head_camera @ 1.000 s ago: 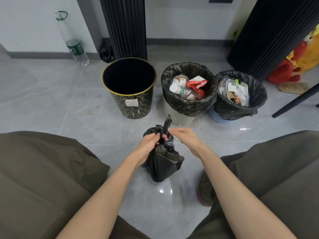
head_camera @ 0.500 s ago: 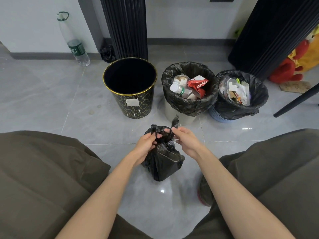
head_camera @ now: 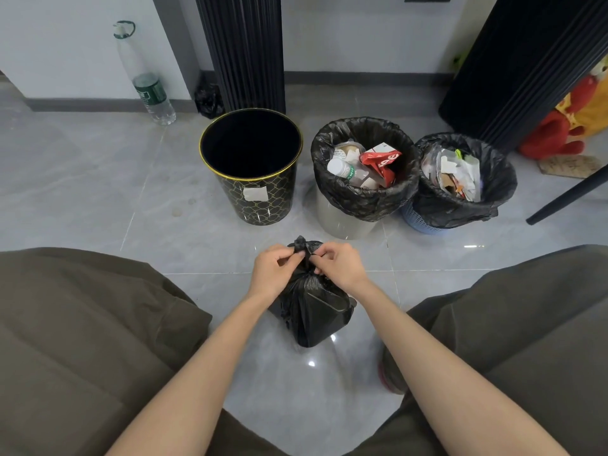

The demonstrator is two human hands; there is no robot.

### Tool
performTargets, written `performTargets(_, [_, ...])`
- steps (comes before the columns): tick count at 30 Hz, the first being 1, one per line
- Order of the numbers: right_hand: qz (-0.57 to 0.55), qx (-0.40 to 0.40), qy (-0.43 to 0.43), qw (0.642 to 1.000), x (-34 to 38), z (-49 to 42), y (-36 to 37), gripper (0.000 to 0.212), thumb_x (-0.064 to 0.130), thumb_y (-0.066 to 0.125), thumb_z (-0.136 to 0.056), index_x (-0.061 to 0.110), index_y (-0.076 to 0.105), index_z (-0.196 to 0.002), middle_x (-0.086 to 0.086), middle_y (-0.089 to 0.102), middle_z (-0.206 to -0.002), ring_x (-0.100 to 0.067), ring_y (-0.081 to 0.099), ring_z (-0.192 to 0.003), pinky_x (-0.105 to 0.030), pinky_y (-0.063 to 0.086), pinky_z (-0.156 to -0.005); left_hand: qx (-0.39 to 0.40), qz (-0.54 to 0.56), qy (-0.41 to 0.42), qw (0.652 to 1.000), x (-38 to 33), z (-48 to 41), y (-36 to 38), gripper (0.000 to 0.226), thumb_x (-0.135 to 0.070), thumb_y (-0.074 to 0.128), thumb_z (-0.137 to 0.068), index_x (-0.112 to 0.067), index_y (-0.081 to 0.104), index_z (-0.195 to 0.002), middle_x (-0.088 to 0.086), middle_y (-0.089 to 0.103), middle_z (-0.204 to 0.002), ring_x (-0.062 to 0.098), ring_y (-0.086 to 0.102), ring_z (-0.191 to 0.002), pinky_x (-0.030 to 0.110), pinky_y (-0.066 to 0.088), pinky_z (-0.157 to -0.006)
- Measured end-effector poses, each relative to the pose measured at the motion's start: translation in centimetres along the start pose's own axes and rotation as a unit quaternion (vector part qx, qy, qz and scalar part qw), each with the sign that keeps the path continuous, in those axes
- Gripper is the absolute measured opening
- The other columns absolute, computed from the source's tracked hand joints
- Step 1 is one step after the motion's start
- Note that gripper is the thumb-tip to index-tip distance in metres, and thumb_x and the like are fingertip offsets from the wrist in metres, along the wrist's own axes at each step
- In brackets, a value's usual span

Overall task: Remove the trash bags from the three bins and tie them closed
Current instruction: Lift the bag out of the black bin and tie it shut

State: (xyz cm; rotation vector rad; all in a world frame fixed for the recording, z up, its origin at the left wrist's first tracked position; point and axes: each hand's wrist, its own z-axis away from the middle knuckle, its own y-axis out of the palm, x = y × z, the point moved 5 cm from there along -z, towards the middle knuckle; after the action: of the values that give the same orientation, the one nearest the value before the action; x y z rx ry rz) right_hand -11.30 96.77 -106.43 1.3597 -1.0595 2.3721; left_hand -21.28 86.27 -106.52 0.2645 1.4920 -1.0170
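The fingers hide most of the knot at the top of the small black plastic trash bag (head_camera: 312, 307), so you cannot tell how tight it is. The bag stands tall on the shiny grey tile floor (head_camera: 98, 192), neck pointing up. It sits right under and between both hands. The left hand (head_camera: 274, 269) and the right hand (head_camera: 340, 266) each pinch the bunched neck, touching it from either side. Past the hands stands a black bin with a gold rim (head_camera: 251, 185), with no bag in it.
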Motion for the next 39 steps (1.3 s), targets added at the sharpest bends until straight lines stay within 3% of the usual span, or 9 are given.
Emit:
performTargets(4, [0.074, 0.047, -0.026, 0.996, 0.3, -0.2, 0.3, 0.032, 0.007, 0.059, -0.084, 0.021, 0.060, -0.055, 0.002, 0.059, -0.056, -0.004, 0.049, -0.047, -0.011, 0.036, -0.051, 0.027, -0.073, 0.070, 0.994, -2.0, -0.9, -0.4, 0.015, -0.016, 0.065, -0.086, -0.006, 0.073, -0.080, -0.008, 0.053, -0.082, 0.003, 0.049, -0.075, 0.004, 0.035, -0.068])
performTargets(7, [0.080, 0.100, -0.023, 0.992, 0.5, -0.3, 0.4, 0.022, 0.007, 0.056, -0.087, 0.008, 0.068, -0.068, 0.005, 0.054, -0.057, 0.000, 0.049, -0.049, -0.009, 0.035, -0.050, 0.063, -0.103, 0.096, 0.988, -2.7, -2.0, -0.3, 0.016, -0.016, 0.065, -0.086, -0.006, 0.075, -0.091, -0.006, 0.057, -0.082, 0.005, 0.051, -0.074, 0.006, 0.035, -0.068])
performTargets(10, [0.054, 0.145, -0.014, 0.988, 0.6, -0.2, 0.8, 0.037, 0.014, 0.061, -0.087, 0.015, 0.044, -0.054, 0.004, 0.037, -0.053, -0.005, 0.035, -0.049, -0.014, 0.029, -0.046, 0.077, -0.087, 0.079, 0.990, -2.6, -2.8, -0.5, 0.016, -0.016, 0.063, -0.087, -0.007, 0.075, -0.091, 0.000, 0.061, -0.076, 0.002, 0.051, -0.069, 0.014, 0.039, -0.066])
performTargets(15, [0.035, 0.076, -0.022, 0.996, 0.0, -0.1, 0.6, 0.045, 0.025, 0.062, -0.089, 0.018, 0.047, -0.048, 0.003, 0.042, -0.049, -0.003, 0.034, -0.041, -0.014, 0.029, -0.044, 0.100, -0.042, 0.010, 0.994, -2.2, -2.8, 0.1, 0.023, -0.024, 0.057, -0.092, -0.007, 0.072, -0.085, -0.007, 0.055, -0.061, -0.004, 0.048, -0.053, 0.010, 0.036, -0.058])
performTargets(20, [0.023, 0.068, 0.004, 0.997, 0.0, -0.1, 0.4, 0.040, 0.027, 0.061, -0.091, 0.017, 0.054, -0.052, 0.006, 0.047, -0.051, -0.004, 0.038, -0.047, -0.010, 0.031, -0.044, 0.127, -0.042, -0.060, 0.989, -1.1, -3.3, -1.0, 0.032, -0.040, 0.058, -0.088, -0.019, 0.066, -0.111, -0.002, 0.064, -0.094, 0.010, 0.056, -0.082, 0.029, 0.047, -0.080])
performTargets(25, [0.008, 0.074, 0.034, 0.997, 0.2, 0.0, 0.2, 0.040, 0.031, 0.058, -0.092, 0.017, 0.057, -0.054, -0.005, 0.049, -0.058, -0.011, 0.036, -0.048, -0.013, 0.028, -0.041, 0.179, -0.126, -0.042, 0.975, -0.5, -2.5, -1.6, 0.024, -0.027, 0.076, -0.076, -0.015, 0.073, -0.096, 0.001, 0.070, -0.085, 0.002, 0.060, -0.070, 0.017, 0.046, -0.063])
performTargets(29, [-0.017, 0.079, 0.067, 0.994, 0.2, -0.1, 0.3, 0.038, 0.031, 0.056, -0.092, 0.016, 0.058, -0.057, -0.010, 0.058, -0.067, -0.015, 0.038, -0.054, -0.024, 0.033, -0.053, 0.155, -0.149, -0.042, 0.976, -0.6, -2.0, -1.8, 0.024, -0.020, 0.078, -0.074, -0.010, 0.074, -0.095, 0.009, 0.074, -0.088, 0.007, 0.062, -0.070, 0.016, 0.047, -0.065])
performTargets(34, [-0.169, 0.086, 0.158, 0.969, 0.2, 0.6, 0.3, 0.017, 0.022, 0.045, -0.099, 0.016, 0.053, -0.085, -0.004, 0.069, -0.074, -0.011, 0.043, -0.048, -0.020, 0.042, -0.053, 0.138, -0.222, -0.032, 0.965, -1.5, -1.9, -2.3, 0.019, -0.021, 0.073, -0.079, -0.013, 0.076, -0.096, 0.006, 0.074, -0.096, 0.012, 0.066, -0.088, 0.018, 0.042, -0.075])
performTargets(39, [-0.238, 0.171, 0.280, 0.914, -0.9, 0.7, 0.8, 0.023, 0.031, 0.038, -0.099, 0.022, 0.056, -0.089, 0.011, 0.073, -0.068, -0.007, 0.051, -0.068, -0.029, 0.034, -0.095, 0.177, -0.254, -0.010, 0.951, -2.8, -1.7, -2.7, 0.018, -0.021, 0.072, -0.080, -0.013, 0.076, -0.097, 0.004, 0.074, -0.099, 0.009, 0.061, -0.081, 0.022, 0.047, -0.078])
